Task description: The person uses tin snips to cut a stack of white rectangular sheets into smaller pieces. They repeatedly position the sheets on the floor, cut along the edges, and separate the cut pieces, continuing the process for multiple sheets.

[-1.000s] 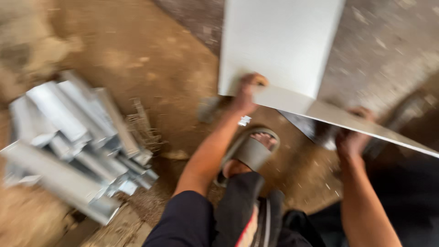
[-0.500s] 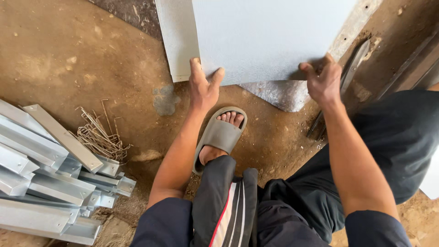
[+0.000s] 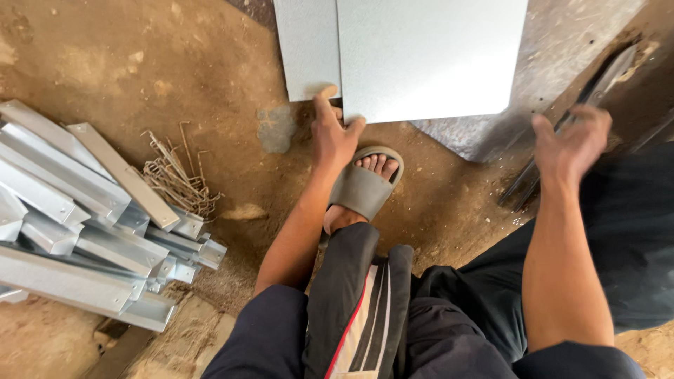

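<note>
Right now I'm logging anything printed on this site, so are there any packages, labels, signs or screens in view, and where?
None in view: no package, label, sign or screen.
Grey metal sheets: flat, plain, on the dirt floor; left hand touches their near edge, right hand is open in the air, apart from them.
Metal channel pieces: silvery pile at left, unmarked.

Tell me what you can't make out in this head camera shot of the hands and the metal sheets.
- Head view: far ends of the grey metal sheets are cut off by the top edge.
- The left hand covers the sheets' near corner, so its grip underneath is hidden.
- The right hand is motion-blurred; finger detail is unclear.
- The pile of metal channels runs past the left edge.
</note>
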